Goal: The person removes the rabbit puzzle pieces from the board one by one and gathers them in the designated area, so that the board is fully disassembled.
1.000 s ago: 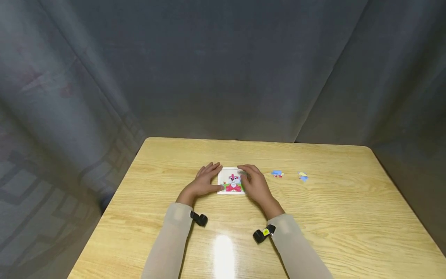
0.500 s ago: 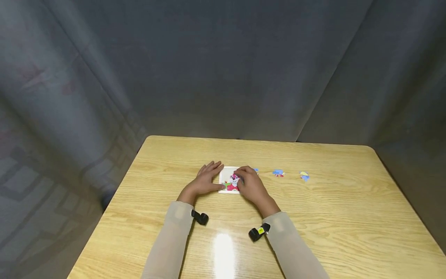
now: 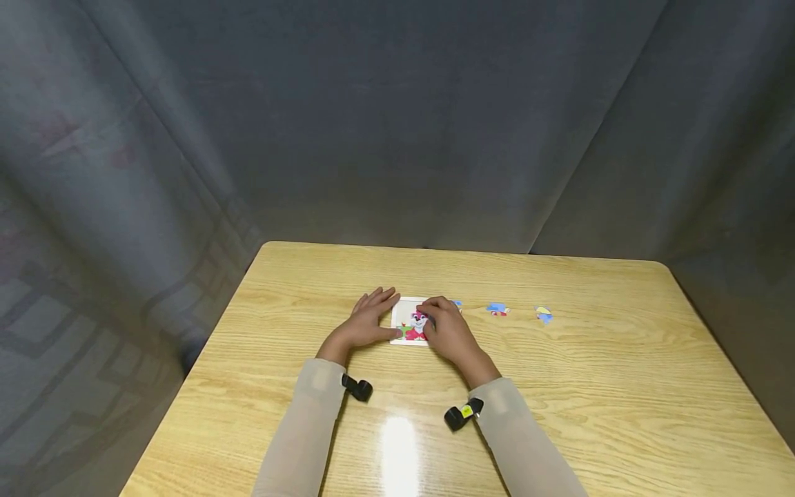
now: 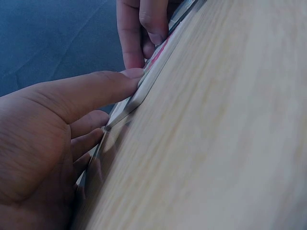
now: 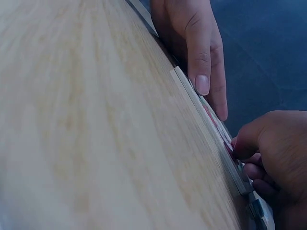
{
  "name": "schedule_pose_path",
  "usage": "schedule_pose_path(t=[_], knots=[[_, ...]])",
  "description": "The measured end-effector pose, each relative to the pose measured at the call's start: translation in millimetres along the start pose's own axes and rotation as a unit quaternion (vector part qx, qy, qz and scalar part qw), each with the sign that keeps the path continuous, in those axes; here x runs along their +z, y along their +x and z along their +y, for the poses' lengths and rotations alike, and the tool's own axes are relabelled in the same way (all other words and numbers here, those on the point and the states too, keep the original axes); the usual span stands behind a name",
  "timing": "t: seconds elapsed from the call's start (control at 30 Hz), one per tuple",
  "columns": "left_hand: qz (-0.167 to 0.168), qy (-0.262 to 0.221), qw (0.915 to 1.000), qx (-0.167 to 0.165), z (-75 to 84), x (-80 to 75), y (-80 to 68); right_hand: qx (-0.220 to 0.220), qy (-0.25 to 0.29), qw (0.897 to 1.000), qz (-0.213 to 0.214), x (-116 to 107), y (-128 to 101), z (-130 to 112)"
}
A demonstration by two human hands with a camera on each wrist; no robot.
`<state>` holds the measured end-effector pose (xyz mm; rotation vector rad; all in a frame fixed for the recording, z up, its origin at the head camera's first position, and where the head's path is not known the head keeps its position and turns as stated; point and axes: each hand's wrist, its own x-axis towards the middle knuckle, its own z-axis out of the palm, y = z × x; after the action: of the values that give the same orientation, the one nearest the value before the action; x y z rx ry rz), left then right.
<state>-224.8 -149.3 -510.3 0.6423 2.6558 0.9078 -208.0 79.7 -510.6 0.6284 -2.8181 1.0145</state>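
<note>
At the near side, two pale sleeves (image 3: 301, 435) reach over the wood-grained desk (image 3: 621, 386), each with a black device (image 3: 357, 389) at the cuff. Beyond them lies a white-rimmed puzzle tray (image 3: 408, 343), flat on the desk, with a pink-and-white cartoon animal (image 3: 417, 326) on green in its near part. The left hand (image 3: 362, 326) rests at its left edge, fingers extended and thumb on the near left corner. The right hand (image 3: 452, 333) bends its fingers down onto the picture's right side; whether they pinch a piece, I cannot tell. Farther right lie two loose pieces (image 3: 497, 308), well apart. A dark curtain (image 3: 397, 138) hangs behind.
</note>
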Motion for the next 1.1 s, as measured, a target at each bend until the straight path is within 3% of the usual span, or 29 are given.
schedule_pose_path(t=[0.47, 1.1], knots=[[0.005, -0.021, 0.9997, 0.013, -1.0, 0.1, -1.3, 0.016, 0.010, 1.000, -0.007, 0.6, -0.7, -1.6], [0.006, -0.013, 0.9998, 0.011, 2.3, -2.0, -2.8, 0.025, 0.035, 0.999, -0.010, 0.2, -0.7, 1.6]])
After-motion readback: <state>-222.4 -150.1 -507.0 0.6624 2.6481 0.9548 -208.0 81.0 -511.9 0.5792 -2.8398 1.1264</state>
